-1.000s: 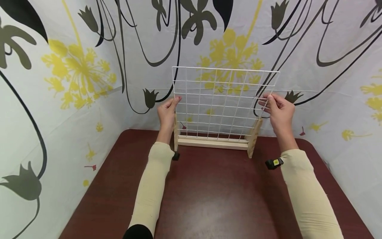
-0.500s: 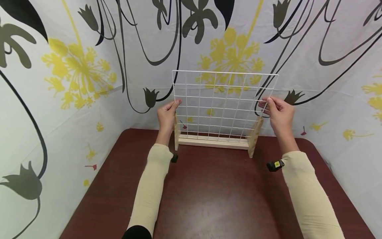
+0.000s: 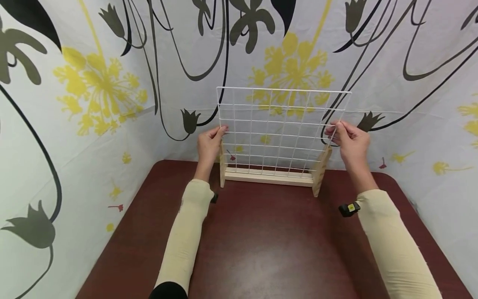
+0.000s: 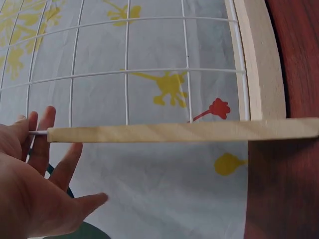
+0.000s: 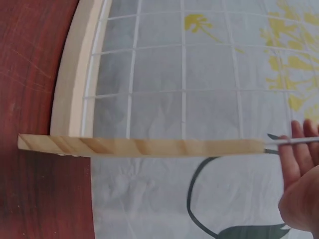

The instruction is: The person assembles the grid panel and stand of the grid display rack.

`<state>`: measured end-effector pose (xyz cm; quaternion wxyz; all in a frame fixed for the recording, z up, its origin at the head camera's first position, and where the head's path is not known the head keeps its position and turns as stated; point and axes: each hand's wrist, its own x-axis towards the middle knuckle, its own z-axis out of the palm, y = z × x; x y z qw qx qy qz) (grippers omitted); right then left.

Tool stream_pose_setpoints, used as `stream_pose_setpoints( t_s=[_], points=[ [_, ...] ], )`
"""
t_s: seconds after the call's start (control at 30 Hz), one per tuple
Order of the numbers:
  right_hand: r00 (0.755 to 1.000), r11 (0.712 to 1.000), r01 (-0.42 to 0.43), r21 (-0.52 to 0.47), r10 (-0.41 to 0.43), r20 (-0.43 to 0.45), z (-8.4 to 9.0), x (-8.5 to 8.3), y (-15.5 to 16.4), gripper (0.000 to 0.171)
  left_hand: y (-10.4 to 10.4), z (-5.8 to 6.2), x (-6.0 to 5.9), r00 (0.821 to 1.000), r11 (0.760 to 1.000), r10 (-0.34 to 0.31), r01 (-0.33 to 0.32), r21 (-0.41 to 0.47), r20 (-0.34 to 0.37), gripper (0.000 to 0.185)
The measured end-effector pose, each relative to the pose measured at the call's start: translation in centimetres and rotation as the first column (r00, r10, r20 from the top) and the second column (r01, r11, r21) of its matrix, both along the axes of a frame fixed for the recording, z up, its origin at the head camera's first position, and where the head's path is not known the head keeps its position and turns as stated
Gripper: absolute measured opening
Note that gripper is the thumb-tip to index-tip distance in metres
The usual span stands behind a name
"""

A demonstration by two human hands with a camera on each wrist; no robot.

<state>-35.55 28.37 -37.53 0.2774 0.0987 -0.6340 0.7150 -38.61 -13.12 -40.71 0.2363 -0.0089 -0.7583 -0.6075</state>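
Observation:
A white wire grid panel (image 3: 281, 110) stands upright in a pale wooden stand (image 3: 269, 177) at the back of the table. My left hand (image 3: 209, 145) pinches the grid's left edge wire just above the stand's left upright (image 4: 149, 133). On the opposite side, my right hand (image 3: 352, 141) pinches the right edge wire above the right upright (image 5: 144, 147). The grid's bottom wire lies along the stand's wooden crossbar (image 4: 259, 59) in the left wrist view. Some fingers of both hands are spread behind the wire.
The stand rests on a dark red-brown table (image 3: 272, 241) with rounded far corners. A white cloth (image 3: 123, 91) printed with yellow and grey flowers hangs close behind and on both sides. Black wrist cameras (image 3: 349, 209) sit on the sleeves.
The grid's top edge has come down slightly, and both hands have lowered with it, still gripping the side wires. The stand stays in place while the head view shifts a little.

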Motion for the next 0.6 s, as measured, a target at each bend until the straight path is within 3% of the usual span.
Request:
stream_pose_setpoints(
  t_s=[0.1, 0.2, 0.33, 0.4, 0.6],
  points=[
    [0.998, 0.998, -0.034, 0.056, 0.031, 0.051, 0.7, 0.4, 0.6, 0.042, -0.1, 0.6, 0.1, 0.999, 0.999, -0.037, 0.038, -0.018, 0.014, 0.027],
    [0.993, 0.986, -0.024, 0.168, 0.004, 0.117, 1.1, 0.9, 0.6, 0.045, -0.3, 1.2, 0.5, 0.997, 0.997, -0.069, 0.070, -0.026, 0.036, 0.029],
    [0.984, 0.931, 0.008, 0.365, -0.073, 0.165, 1.5, 2.4, 0.0, 0.064, -0.6, 1.7, 1.4, 0.998, 0.993, -0.059, 0.062, -0.103, 0.033, 0.048],
    [0.982, 0.892, 0.030, 0.451, -0.110, 0.151, 1.5, 3.4, -0.4, 0.075, -0.7, 1.8, 2.0, 0.999, 0.983, -0.042, 0.042, -0.178, 0.002, 0.062],
    [0.980, 0.837, 0.128, 0.532, -0.190, 0.062, 1.1, 6.2, -1.4, 0.084, -0.7, 1.5, 3.8, 0.985, 0.938, -0.057, -0.002, -0.347, -0.160, 0.086]
  ],
)
